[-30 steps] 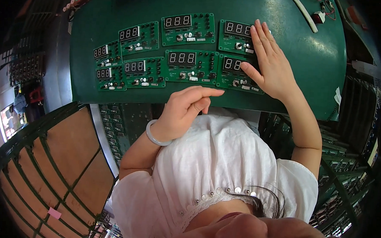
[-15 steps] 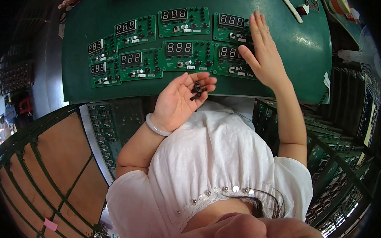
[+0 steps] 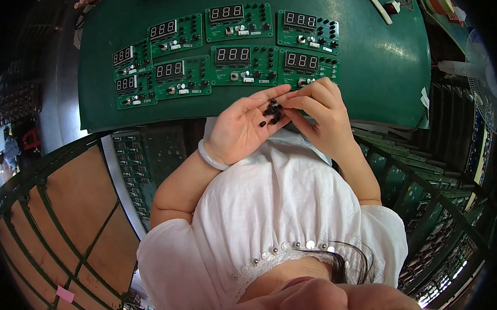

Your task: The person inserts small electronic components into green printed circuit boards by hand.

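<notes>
Palm up and cupped, my left hand holds several small black cylindrical caps in front of the table edge. The fingers of my right hand are closed in a pinch right beside the caps; whatever is between the fingertips is hidden. Beyond the hands, two rows of green circuit boards lie face up, each with a three-digit display and small black buttons. The right hand partly covers the near right board. Beside it, the far right board shows fully.
The boards rest on a green tabletop. A white tube lies at its far right. Racks filled with more boards stand at my right, and another row of boards is below the table at the left. A green metal frame stands lower left.
My right hand has come back from the right-hand boards to the left palm, its fingers now pinched at the caps. The left hand has shifted slightly right.
</notes>
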Motion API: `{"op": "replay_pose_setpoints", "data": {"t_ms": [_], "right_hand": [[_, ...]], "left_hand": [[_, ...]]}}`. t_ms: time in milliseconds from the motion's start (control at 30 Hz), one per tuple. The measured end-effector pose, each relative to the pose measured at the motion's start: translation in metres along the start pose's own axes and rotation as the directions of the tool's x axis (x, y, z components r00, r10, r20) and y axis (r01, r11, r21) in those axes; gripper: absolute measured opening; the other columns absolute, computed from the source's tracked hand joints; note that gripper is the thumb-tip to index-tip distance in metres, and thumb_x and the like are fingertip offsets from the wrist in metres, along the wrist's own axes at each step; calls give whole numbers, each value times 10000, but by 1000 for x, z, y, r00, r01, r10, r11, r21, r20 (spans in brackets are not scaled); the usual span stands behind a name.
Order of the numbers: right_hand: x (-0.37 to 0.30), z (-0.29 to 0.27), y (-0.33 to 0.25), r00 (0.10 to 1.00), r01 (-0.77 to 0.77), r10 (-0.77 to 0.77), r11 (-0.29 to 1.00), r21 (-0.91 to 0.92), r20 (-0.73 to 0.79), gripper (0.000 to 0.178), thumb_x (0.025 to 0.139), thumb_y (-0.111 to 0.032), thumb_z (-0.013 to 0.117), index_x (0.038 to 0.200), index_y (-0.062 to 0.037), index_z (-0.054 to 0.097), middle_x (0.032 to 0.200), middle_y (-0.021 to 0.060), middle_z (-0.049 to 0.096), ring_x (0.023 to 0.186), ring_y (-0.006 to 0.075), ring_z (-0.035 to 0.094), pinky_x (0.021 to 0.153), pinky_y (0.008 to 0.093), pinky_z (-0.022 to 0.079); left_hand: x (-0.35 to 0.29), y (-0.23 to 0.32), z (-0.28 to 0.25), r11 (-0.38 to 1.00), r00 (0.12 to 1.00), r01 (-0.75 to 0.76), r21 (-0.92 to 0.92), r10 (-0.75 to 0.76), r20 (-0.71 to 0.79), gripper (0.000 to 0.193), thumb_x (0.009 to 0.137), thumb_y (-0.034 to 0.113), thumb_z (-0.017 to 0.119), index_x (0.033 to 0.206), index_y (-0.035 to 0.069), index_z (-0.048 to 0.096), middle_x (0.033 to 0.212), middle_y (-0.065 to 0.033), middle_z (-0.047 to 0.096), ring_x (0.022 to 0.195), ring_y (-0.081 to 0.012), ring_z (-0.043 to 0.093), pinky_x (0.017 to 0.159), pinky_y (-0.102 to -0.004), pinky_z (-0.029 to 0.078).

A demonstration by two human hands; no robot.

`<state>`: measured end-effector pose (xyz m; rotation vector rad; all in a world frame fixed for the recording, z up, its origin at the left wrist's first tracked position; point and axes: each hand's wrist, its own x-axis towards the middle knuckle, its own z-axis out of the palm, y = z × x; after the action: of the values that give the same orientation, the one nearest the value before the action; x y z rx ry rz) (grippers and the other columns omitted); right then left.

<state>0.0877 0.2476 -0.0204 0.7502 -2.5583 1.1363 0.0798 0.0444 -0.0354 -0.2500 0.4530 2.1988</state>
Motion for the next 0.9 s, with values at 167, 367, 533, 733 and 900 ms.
{"op": "replay_pose_setpoints", "data": {"t_ms": [167, 367, 533, 733, 900], "right_hand": [[-1, -1, 1, 996, -61, 61, 998, 3, 61, 254, 689, -51, 756, 918, -118, 670, 894, 25, 577, 874, 249, 536, 781, 373, 422], [-1, 0, -1, 987, -91, 97, 994, -56, 125, 246, 698, -48, 744, 906, -104, 624, 919, 36, 555, 884, 258, 525, 781, 374, 409], [1, 1, -4, 984, -85, 101, 990, -109, 147, 253, 719, -43, 725, 926, -99, 591, 917, 45, 545, 883, 260, 530, 779, 376, 402], [-1, 9, -3, 992, -128, 126, 988, -89, -27, 253, 716, -42, 717, 927, -95, 588, 918, 49, 545, 868, 263, 536, 757, 378, 395], [-3, 12, 1, 996, -89, 90, 994, 61, -22, 215, 709, -22, 708, 887, -77, 601, 920, 64, 586, 879, 277, 555, 739, 386, 419]], "left_hand": [[2, -5, -2, 998, 1000, -13, 66, 14, -7, 478, 1045, 137, 319, 1490, -36, 302, 1405, -149, 496, 1270, -209, 512, 1132, -394, 385], [7, -10, -8, 998, 1000, -14, 62, 16, -26, 402, 1063, 126, 353, 1433, -26, 396, 1304, -109, 553, 1200, -171, 548, 1091, -375, 433], [9, -11, -7, 998, 998, 1, 67, 3, -58, 370, 1067, 140, 369, 1392, -16, 454, 1253, -79, 572, 1157, -149, 559, 1076, -362, 439], [13, -14, -6, 998, 1000, -7, 63, 8, -14, 388, 1067, 128, 352, 1425, 0, 429, 1304, -77, 548, 1190, -158, 541, 1092, -358, 418], [10, -13, -8, 990, 1000, 1, 144, 2, -25, 435, 1049, 83, 346, 1477, 13, 376, 1384, -82, 503, 1241, -165, 507, 1101, -358, 399]]}}
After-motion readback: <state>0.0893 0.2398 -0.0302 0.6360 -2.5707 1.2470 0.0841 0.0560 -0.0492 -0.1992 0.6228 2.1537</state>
